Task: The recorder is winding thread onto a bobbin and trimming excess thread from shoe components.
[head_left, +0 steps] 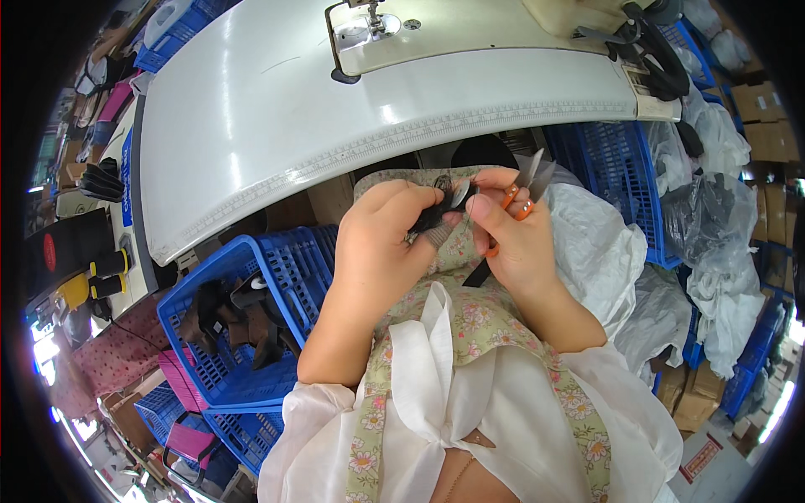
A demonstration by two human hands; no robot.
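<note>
My left hand is closed on a small black piece with a shiny greyish part, held over my lap; the fingers hide much of it. A grey band wraps one of that hand's fingers. My right hand is closed too, with small orange-handled scissors hooked in its fingers and the blades pointing up and away. Its thumb and forefinger meet at the right end of the black piece. Below the right hand a flat black strip hangs against the floral apron; whether it joins the black piece is hidden.
Ahead stands a white sewing table with a ruler along its near edge and a sewing machine on it. A blue crate with dark items is at my left. Another blue crate and white plastic bags are at my right.
</note>
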